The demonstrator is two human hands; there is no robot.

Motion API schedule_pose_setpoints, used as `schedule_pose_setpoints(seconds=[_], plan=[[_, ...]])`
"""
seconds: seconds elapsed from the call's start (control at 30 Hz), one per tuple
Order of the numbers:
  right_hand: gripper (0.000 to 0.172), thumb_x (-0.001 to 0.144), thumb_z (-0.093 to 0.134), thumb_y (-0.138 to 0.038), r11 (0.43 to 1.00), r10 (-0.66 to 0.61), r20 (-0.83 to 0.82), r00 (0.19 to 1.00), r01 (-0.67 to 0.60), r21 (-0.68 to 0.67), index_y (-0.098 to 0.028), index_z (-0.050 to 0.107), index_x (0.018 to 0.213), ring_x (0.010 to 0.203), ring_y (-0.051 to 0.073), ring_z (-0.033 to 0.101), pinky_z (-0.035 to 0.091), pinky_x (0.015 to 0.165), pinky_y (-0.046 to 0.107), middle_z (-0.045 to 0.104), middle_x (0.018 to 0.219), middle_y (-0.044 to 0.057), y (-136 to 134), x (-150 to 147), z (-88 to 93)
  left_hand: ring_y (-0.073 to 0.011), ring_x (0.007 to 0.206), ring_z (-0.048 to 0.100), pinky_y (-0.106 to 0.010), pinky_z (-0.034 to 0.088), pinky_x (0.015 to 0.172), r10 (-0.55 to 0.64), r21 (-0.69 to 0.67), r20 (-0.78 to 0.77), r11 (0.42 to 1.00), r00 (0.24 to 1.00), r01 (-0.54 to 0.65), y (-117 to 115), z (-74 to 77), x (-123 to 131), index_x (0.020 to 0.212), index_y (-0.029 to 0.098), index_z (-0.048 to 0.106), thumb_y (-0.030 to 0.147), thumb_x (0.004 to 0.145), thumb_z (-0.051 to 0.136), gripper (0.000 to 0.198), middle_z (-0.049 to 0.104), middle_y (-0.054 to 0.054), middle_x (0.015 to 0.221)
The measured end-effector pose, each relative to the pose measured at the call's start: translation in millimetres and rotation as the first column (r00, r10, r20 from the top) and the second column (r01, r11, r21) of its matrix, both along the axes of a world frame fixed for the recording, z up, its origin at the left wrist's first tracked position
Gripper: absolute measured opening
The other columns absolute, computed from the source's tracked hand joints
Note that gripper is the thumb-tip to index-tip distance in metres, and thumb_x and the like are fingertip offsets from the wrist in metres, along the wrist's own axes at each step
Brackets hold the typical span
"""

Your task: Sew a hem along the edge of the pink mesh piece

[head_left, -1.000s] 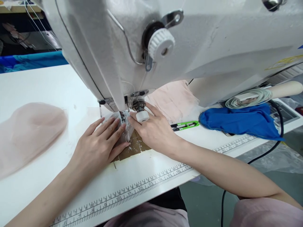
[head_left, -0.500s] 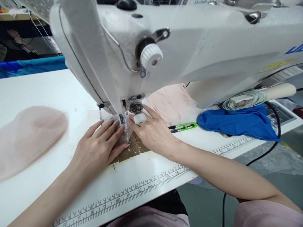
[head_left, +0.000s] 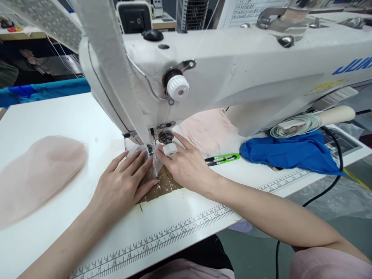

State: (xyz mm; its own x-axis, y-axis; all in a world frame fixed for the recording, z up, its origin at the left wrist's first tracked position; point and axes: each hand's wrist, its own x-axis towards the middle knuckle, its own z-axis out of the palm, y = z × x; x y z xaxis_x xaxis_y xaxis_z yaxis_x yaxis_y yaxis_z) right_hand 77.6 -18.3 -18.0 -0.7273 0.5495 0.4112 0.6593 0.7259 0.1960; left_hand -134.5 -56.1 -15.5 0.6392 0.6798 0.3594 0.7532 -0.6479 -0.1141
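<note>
A white sewing machine (head_left: 221, 66) spans the view, its needle area low at the centre. Thin, sheer pale fabric (head_left: 157, 164) lies under the presser foot (head_left: 150, 149). Left of the foot, my left hand (head_left: 120, 184) rests on the fabric with its fingers spread, holding nothing. Just right of the foot is my right hand (head_left: 188, 166), its fingertips on the fabric's edge and partly behind a white knob (head_left: 170, 149). Its fingers are apart. Beneath the fabric shows a brown taped plate (head_left: 165, 184).
Sheer pink fabric (head_left: 43, 170) lies at the left, and more pink fabric (head_left: 209, 130) behind my right hand. Green thread snips (head_left: 225, 158), blue cloth (head_left: 287, 151) and a coiled tape (head_left: 296, 126) are at the right. A printed ruler (head_left: 151, 248) follows the table's front edge.
The camera view has tilted upward slightly, showing more of the machine's top and a switch. Both hands stay at nearly the same place beside the presser foot.
</note>
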Motion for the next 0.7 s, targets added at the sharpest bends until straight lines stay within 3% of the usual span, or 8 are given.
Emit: schedule_pose_setpoints(seconds=[0.1, 0.3, 0.5, 0.7], plan=[[0.029, 0.089, 0.044, -0.004, 0.999, 0.047, -0.049, 0.998, -0.046, 0.011, -0.014, 0.068, 0.102, 0.1, 0.02, 0.06, 0.032, 0.112, 0.041, 0.072, 0.109, 0.005, -1.8, 0.9, 2.7, -0.0318, 0.121, 0.059, -0.051, 0.042, 0.107, -0.044, 0.027, 0.01, 0.999, 0.999, 0.043, -2.7, 2.8, -2.0, 0.127, 0.01, 0.058, 0.04, 0.09, 0.06, 0.049, 0.066, -0.016, 0.124], [0.025, 0.088, 0.043, -0.001, 0.988, 0.152, -0.099, 0.983, -0.152, 0.012, -0.015, 0.064, 0.089, 0.094, 0.017, 0.059, 0.037, 0.099, 0.037, 0.071, 0.093, 0.003, -5.5, -1.2, 3.0, -0.0213, 0.095, 0.07, -0.04, 0.051, 0.097, -0.177, 0.114, 0.037, 0.979, 0.984, 0.172, -6.3, 10.4, -6.3, 0.107, 0.019, 0.067, 0.019, 0.087, 0.062, 0.02, 0.075, -0.005, 0.104], [0.029, 0.09, 0.04, 0.0, 0.983, 0.182, -0.117, 0.976, -0.182, 0.019, -0.015, 0.065, 0.091, 0.088, 0.015, 0.061, 0.038, 0.092, 0.033, 0.072, 0.093, 0.001, -6.0, -5.0, 0.0, -0.0209, 0.097, 0.07, -0.042, 0.053, 0.096, -0.217, 0.126, 0.012, 0.969, 0.976, 0.214, -6.7, 9.3, -10.0, 0.108, 0.015, 0.064, 0.007, 0.088, 0.055, 0.023, 0.074, -0.008, 0.108], [0.029, 0.094, 0.045, -0.005, 0.971, 0.236, -0.194, 0.952, -0.223, 0.091, -0.018, 0.07, 0.085, 0.09, 0.014, 0.065, 0.042, 0.086, 0.03, 0.075, 0.089, -0.001, -5.1, -5.2, 0.0, -0.0198, 0.094, 0.069, -0.039, 0.052, 0.097, -0.203, 0.143, 0.07, 0.971, 0.977, 0.192, -10.4, 10.8, -5.8, 0.109, 0.014, 0.063, 0.009, 0.086, 0.059, 0.024, 0.074, -0.007, 0.104]])
